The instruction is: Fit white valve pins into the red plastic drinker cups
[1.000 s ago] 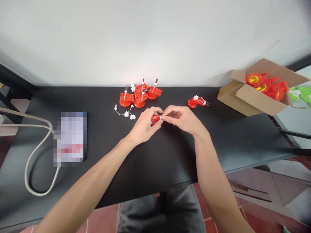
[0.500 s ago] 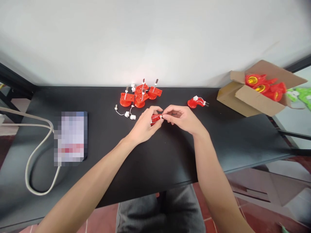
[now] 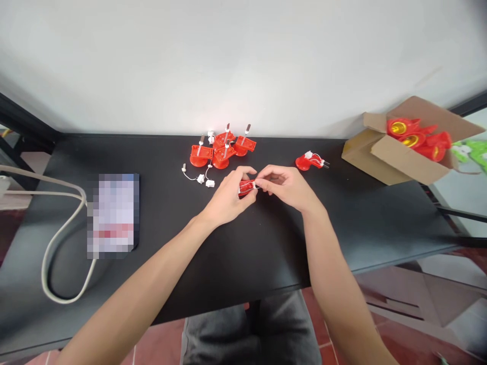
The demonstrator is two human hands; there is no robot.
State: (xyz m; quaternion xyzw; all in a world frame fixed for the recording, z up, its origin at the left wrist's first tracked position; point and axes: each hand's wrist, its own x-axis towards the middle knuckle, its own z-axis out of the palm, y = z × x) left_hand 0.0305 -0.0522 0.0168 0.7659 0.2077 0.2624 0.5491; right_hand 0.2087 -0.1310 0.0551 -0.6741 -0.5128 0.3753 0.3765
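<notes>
My left hand is closed around a small red plastic part, which is mostly hidden by my fingers. My right hand meets it from the right, its fingertips pinching a thin white wire at the part's end. Just left of my hands lie white wires with small white connectors. Farther back stands a cluster of red plastic holders with metal pins. Another wired red holder lies to the right, beyond my right hand's reach of contact.
All this is on a black table. An open cardboard box holding red parts sits at the back right. A pixelated flat item and a looped beige cable lie left. Grey trousers show below the table edge.
My hands stay together on the red part, with the fingers shifted slightly. The white wire now shows at my right fingertips. The whole scene sits slightly further right in view.
</notes>
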